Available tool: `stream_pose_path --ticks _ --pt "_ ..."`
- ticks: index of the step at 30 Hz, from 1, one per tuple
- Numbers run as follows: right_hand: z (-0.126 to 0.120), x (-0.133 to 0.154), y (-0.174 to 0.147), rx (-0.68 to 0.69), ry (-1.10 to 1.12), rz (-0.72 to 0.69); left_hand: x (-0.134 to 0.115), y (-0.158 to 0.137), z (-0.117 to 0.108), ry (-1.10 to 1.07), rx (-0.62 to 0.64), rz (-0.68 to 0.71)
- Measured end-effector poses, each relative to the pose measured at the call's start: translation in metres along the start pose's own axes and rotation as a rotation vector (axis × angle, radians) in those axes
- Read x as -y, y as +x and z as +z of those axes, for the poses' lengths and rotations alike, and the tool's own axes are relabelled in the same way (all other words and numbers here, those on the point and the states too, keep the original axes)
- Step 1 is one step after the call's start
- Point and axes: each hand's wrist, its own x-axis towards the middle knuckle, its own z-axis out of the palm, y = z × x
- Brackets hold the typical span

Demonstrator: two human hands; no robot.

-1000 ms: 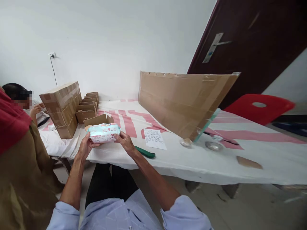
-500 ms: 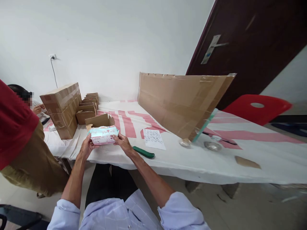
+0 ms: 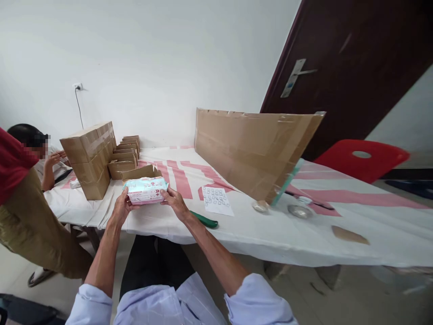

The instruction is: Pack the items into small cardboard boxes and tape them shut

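Both my hands hold up a pale blue and pink printed soft pack [image 3: 146,190], which looks like a packet of wipes or pads. At its left end my left hand [image 3: 122,206] is closed, thumb in front. My right hand [image 3: 174,203] grips the right end in the same way. Just behind the pack stands an open cardboard box [image 3: 140,173], its lower part hidden by the pack. A green-handled tool [image 3: 204,220] lies by my right forearm, partly covered by it. A white sheet with small drawn shapes [image 3: 216,201] rests to the right.
Taped cardboard boxes [image 3: 89,158] are stacked at the left, beside a row of open boxes [image 3: 123,164]. A large cardboard panel [image 3: 250,151] stands at centre right. Tape rolls [image 3: 300,211] and a cardboard scrap [image 3: 350,234] lie rightward. Two people are at the left; a red chair [image 3: 365,158] is behind the table.
The view has tilted slightly, so the table sits a little lower. The person in red at the left has shifted further left. My hands keep their hold on the pack.
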Motion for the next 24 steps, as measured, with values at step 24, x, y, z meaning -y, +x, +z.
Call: stream_pose_path --ticks 24 --pt "-0.021 0.036 -0.014 0.35 -0.408 -0.321 -0.025 -0.087 -0.012 0.023 -0.002 0.234"
